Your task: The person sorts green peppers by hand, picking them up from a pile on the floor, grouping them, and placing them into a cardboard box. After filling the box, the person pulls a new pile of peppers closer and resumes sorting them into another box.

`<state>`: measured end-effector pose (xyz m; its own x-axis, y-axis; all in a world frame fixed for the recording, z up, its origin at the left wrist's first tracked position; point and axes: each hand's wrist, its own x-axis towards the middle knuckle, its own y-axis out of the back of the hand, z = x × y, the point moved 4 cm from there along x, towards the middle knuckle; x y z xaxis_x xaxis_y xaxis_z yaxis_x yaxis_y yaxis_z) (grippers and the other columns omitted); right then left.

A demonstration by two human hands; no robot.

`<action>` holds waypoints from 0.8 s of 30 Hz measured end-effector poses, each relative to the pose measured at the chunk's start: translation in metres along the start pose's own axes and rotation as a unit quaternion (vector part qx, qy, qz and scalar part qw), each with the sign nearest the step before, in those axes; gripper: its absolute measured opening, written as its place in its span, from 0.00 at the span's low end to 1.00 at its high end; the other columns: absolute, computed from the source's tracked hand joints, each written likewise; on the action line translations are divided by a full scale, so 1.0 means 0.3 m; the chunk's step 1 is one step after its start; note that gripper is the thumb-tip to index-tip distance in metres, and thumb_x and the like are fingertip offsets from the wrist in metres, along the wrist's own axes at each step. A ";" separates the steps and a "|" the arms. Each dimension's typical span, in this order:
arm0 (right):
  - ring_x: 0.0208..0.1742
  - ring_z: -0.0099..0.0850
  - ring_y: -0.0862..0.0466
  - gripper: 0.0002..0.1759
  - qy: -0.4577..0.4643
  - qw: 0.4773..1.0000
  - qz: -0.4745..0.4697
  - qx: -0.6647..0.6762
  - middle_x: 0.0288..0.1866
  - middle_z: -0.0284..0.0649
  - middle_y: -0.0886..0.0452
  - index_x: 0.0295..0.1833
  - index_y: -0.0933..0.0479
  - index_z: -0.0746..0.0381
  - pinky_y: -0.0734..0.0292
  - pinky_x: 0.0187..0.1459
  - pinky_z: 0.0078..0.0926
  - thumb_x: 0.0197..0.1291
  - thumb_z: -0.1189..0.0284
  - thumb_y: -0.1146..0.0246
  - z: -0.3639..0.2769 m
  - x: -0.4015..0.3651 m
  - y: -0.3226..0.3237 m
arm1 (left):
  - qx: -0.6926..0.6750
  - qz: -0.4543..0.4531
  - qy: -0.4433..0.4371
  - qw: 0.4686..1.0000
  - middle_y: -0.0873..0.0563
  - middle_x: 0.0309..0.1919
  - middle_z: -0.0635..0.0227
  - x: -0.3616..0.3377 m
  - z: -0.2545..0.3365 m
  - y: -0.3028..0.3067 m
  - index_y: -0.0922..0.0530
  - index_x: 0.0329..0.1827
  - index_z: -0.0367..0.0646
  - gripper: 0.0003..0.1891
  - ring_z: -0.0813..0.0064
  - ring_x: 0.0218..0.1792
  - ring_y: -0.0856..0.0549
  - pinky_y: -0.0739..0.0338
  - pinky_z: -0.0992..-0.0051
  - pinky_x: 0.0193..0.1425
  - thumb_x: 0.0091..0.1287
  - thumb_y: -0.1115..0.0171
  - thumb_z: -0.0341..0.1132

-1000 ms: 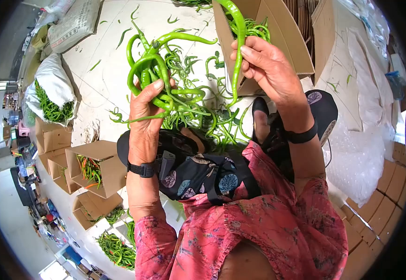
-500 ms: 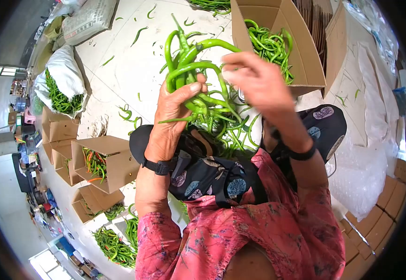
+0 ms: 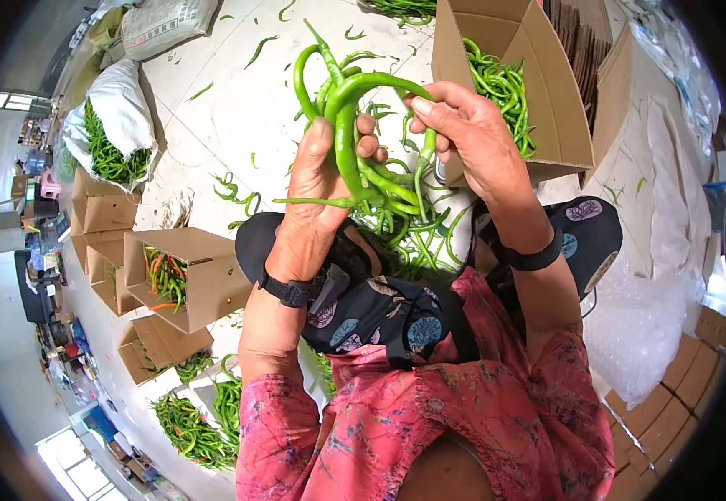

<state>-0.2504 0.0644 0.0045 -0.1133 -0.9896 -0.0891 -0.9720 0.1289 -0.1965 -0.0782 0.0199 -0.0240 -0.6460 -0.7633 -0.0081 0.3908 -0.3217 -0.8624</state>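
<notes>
A bunch of long, curved green chili peppers (image 3: 345,138) rests in my left hand (image 3: 314,179), whose fingers are wrapped around it with the thumb up along the side. My right hand (image 3: 482,142) pinches a green chili pepper (image 3: 424,163) between thumb and fingertips, right by the end of another pepper that arches over from the bunch. Below both hands, between my knees, lies a heap of loose green chili peppers (image 3: 421,250), partly hidden by the hands and the bunch.
An open cardboard box (image 3: 559,108) with green peppers stands at the upper right. On the left are a white sack (image 3: 125,92) of peppers, several cardboard boxes (image 3: 213,280) and a pepper pile (image 3: 192,430). Stray peppers (image 3: 260,50) dot the floor. Bubble wrap (image 3: 634,334) lies at right.
My right hand, blurred before, has come to the bunch and closed on a pepper. The peppers in my left hand have shifted, and that hand's grip has turned a little.
</notes>
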 end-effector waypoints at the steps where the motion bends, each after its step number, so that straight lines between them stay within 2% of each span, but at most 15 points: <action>1: 0.27 0.11 0.31 0.17 0.000 1.000 0.002 -0.002 0.33 0.30 0.20 0.55 0.21 0.64 0.37 0.27 0.08 0.69 0.64 0.39 0.000 -0.002 0.007 | -0.002 -0.002 0.001 1.000 0.22 0.45 0.66 0.002 0.000 0.001 0.29 0.65 0.41 0.29 0.76 0.39 0.22 0.22 0.65 0.53 0.67 0.34 0.49; 3: 0.25 0.14 0.32 0.20 -0.040 0.995 -0.061 0.064 0.34 0.32 0.19 0.54 0.22 0.68 0.34 0.28 0.12 0.70 0.62 0.41 0.007 -0.010 0.007 | 0.055 0.021 -0.022 0.998 0.18 0.43 0.65 0.007 0.010 0.009 0.28 0.60 0.41 0.26 0.75 0.36 0.19 0.19 0.66 0.48 0.65 0.31 0.45; 4: 0.24 0.14 0.33 0.21 -0.087 0.985 -0.080 0.123 0.34 0.31 0.20 0.56 0.23 0.69 0.35 0.26 0.11 0.73 0.61 0.45 0.010 -0.016 0.006 | 0.025 0.025 -0.022 0.999 0.18 0.42 0.65 0.007 0.009 0.012 0.28 0.60 0.42 0.26 0.75 0.37 0.20 0.20 0.65 0.49 0.65 0.30 0.45; 5: 0.24 0.14 0.33 0.21 -0.087 0.986 -0.078 0.122 0.34 0.31 0.20 0.56 0.23 0.69 0.35 0.26 0.11 0.73 0.61 0.45 0.022 -0.016 0.019 | -0.006 0.028 -0.021 0.999 0.19 0.42 0.65 0.005 0.011 0.014 0.28 0.60 0.42 0.27 0.74 0.37 0.20 0.21 0.65 0.49 0.64 0.30 0.46; 8: 0.22 0.12 0.35 0.20 -0.134 0.953 -0.129 0.238 0.33 0.31 0.21 0.56 0.23 0.69 0.37 0.23 0.10 0.75 0.63 0.49 0.054 -0.035 0.025 | 0.005 0.010 -0.015 1.000 0.18 0.43 0.64 -0.001 0.015 0.004 0.29 0.62 0.42 0.28 0.73 0.38 0.20 0.21 0.64 0.49 0.63 0.29 0.44; 12: 0.23 0.12 0.34 0.20 -0.125 0.922 -0.180 0.319 0.35 0.31 0.21 0.57 0.24 0.70 0.37 0.23 0.10 0.75 0.63 0.47 0.080 -0.037 0.024 | 0.058 -0.006 -0.016 0.998 0.17 0.45 0.62 -0.001 0.017 -0.026 0.34 0.69 0.43 0.34 0.71 0.39 0.18 0.21 0.64 0.49 0.61 0.29 0.37; 15: 0.25 0.12 0.32 0.19 -0.104 0.949 -0.142 0.262 0.36 0.31 0.21 0.57 0.24 0.69 0.38 0.25 0.09 0.74 0.64 0.46 0.069 -0.045 0.018 | 0.099 -0.013 -0.026 0.995 0.17 0.46 0.60 0.007 0.021 -0.034 0.39 0.74 0.42 0.40 0.69 0.41 0.17 0.20 0.64 0.50 0.59 0.28 0.34; 17: 0.29 0.12 0.31 0.19 -0.083 0.950 -0.173 0.247 0.38 0.30 0.20 0.58 0.25 0.67 0.37 0.28 0.08 0.73 0.64 0.44 0.052 -0.049 0.010 | 0.076 -0.039 -0.011 0.996 0.17 0.48 0.59 0.011 0.014 -0.048 0.39 0.74 0.42 0.42 0.67 0.42 0.17 0.20 0.65 0.52 0.57 0.27 0.34; 18: 0.30 0.12 0.30 0.18 -0.070 0.965 -0.156 0.200 0.39 0.30 0.20 0.58 0.24 0.66 0.36 0.30 0.09 0.73 0.63 0.44 0.034 -0.055 0.002 | 0.078 -0.071 -0.016 0.994 0.19 0.52 0.56 0.018 0.008 -0.044 0.40 0.75 0.43 0.43 0.66 0.45 0.17 0.20 0.66 0.53 0.60 0.27 0.44; 19: 0.31 0.12 0.30 0.18 -0.055 0.977 -0.140 0.153 0.41 0.30 0.19 0.57 0.24 0.66 0.36 0.31 0.09 0.73 0.63 0.44 0.020 -0.055 -0.002 | 0.079 -0.071 -0.017 0.994 0.19 0.52 0.56 0.019 0.004 -0.037 0.40 0.75 0.43 0.43 0.66 0.45 0.17 0.20 0.66 0.53 0.60 0.27 0.44; 20: 0.37 0.13 0.26 0.18 -0.048 0.973 -0.160 0.162 0.42 0.30 0.19 0.57 0.25 0.66 0.33 0.36 0.10 0.70 0.64 0.40 0.013 -0.055 -0.004 | 0.012 -0.068 -0.007 0.998 0.20 0.55 0.55 0.020 -0.003 -0.035 0.41 0.75 0.43 0.43 0.65 0.46 0.17 0.20 0.66 0.54 0.61 0.30 0.50; 21: 0.37 0.13 0.26 0.18 -0.049 0.972 -0.163 0.162 0.42 0.30 0.19 0.57 0.25 0.66 0.33 0.36 0.10 0.70 0.64 0.40 -0.003 -0.058 -0.016 | -0.057 -0.064 0.002 0.996 0.21 0.57 0.53 0.020 -0.008 -0.045 0.41 0.75 0.43 0.44 0.65 0.48 0.18 0.20 0.67 0.54 0.63 0.32 0.55; 22: 0.41 0.15 0.25 0.18 -0.025 0.982 -0.162 0.095 0.43 0.30 0.19 0.57 0.25 0.66 0.31 0.39 0.11 0.69 0.65 0.38 -0.029 -0.066 -0.033 | -0.049 -0.026 -0.001 0.998 0.23 0.60 0.53 0.015 -0.008 -0.051 0.41 0.75 0.43 0.43 0.64 0.49 0.18 0.20 0.67 0.55 0.66 0.40 0.61; 23: 0.44 0.16 0.23 0.18 -0.002 0.987 -0.160 0.028 0.44 0.30 0.19 0.57 0.25 0.66 0.30 0.41 0.12 0.68 0.66 0.37 -0.043 -0.070 -0.050 | -0.018 0.002 -0.010 1.000 0.23 0.61 0.53 0.020 -0.007 -0.062 0.39 0.74 0.41 0.37 0.62 0.51 0.18 0.21 0.65 0.58 0.70 0.41 0.55; 24: 0.42 0.18 0.21 0.19 0.029 0.989 -0.132 0.056 0.39 0.29 0.18 0.52 0.22 0.66 0.27 0.40 0.17 0.61 0.65 0.31 -0.035 -0.062 -0.068 | -0.005 0.031 -0.001 1.000 0.23 0.61 0.53 0.022 -0.014 -0.061 0.38 0.74 0.40 0.35 0.61 0.53 0.18 0.21 0.63 0.60 0.71 0.41 0.51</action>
<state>-0.2307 0.0797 0.0204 0.1263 -0.9913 0.0360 -0.9409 -0.1312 -0.3122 -0.0923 0.0231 -0.0103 -0.6192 -0.7830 -0.0593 0.4225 -0.2685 -0.8657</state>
